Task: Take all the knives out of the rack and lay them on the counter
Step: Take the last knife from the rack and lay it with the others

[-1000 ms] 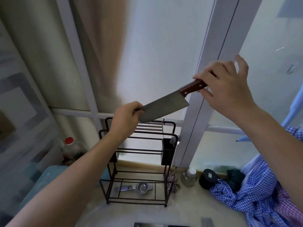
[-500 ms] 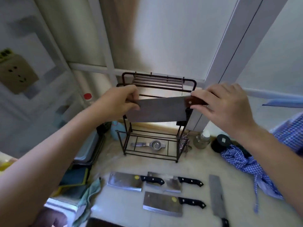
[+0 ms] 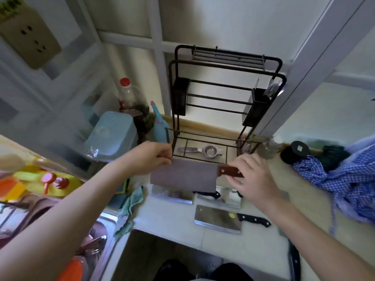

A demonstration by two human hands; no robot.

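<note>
The right hand [image 3: 256,180] pinches a cleaver [image 3: 183,178] by its reddish-brown wooden handle, thumb and fingers closed on it, while the left hand [image 3: 149,158] grips the blunt far end of the blade between fingertips; together they hold it level, flat side up, just above the counter [image 3: 168,218] and right in front of the rack [image 3: 225,98]. Its blade is a broad dull-grey rectangle, the handle studded with two pale rivets. Under and beside it I count three more cleavers lying flat: one [image 3: 218,219] fully in the open, shiny steel with a yellow sticker and a black riveted handle, and two [image 3: 172,194] partly hidden by the held blade and the right hand. A fifth knife [image 3: 293,258] shows only as a dark handle at the right edge beneath the forearm. The rack is thin black wire, tall and boxy, with two black side cups, the right one [image 3: 253,107] holding some metal utensils; on its bottom shelf lies one metal strainer [image 3: 199,151]. The counter is pale and smooth. A blue checked cloth [image 3: 343,183] is heaped at the right.
</note>
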